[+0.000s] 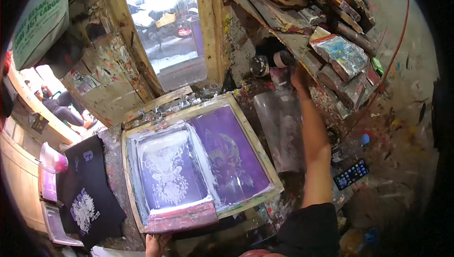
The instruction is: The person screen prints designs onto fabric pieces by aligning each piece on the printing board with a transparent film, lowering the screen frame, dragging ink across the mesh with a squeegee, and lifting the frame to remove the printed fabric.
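Observation:
A wooden-framed screen with purple mesh and white patterns lies tilted before me. Along its near edge rests a red-stained squeegee. My left hand is at the lower edge of the frame, just below the squeegee, its fingers curled and partly hidden under it. My right arm reaches far forward, and my right hand is beside a roll of tape and some jars under the slanted shelf. Its fingers are dark and partly hidden, so its hold cannot be made out.
Black printed fabric and a pink-stained tub are at the left. A phone lies at the right. Squeegees and wood pieces crowd the shelf above. A seated person shows through the left opening.

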Tool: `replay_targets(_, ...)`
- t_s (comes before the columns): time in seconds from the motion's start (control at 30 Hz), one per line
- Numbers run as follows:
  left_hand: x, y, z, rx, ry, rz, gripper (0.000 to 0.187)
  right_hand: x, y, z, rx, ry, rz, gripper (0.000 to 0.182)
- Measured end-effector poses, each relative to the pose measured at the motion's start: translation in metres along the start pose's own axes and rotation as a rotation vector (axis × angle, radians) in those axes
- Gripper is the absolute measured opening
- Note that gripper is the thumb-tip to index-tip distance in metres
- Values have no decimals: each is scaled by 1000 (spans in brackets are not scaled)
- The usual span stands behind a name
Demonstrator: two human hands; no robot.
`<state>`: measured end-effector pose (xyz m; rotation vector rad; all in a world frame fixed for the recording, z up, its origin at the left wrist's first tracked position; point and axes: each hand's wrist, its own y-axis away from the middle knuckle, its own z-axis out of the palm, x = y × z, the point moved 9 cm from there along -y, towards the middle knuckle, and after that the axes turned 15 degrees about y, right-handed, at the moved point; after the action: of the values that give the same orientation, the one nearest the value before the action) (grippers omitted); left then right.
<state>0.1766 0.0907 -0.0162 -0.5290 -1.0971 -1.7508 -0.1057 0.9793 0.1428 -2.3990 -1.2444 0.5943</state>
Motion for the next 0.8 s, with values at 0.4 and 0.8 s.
replay_targets(0.4, 11, 13, 30, 144, -128, 11, 70, -369, 420, -237, -400, -700, -909, 25)
replay_targets(0.8, 1, 16, 28, 96, 45, -36, 42, -496, 471, -142, -531, -79, -1022, 51)
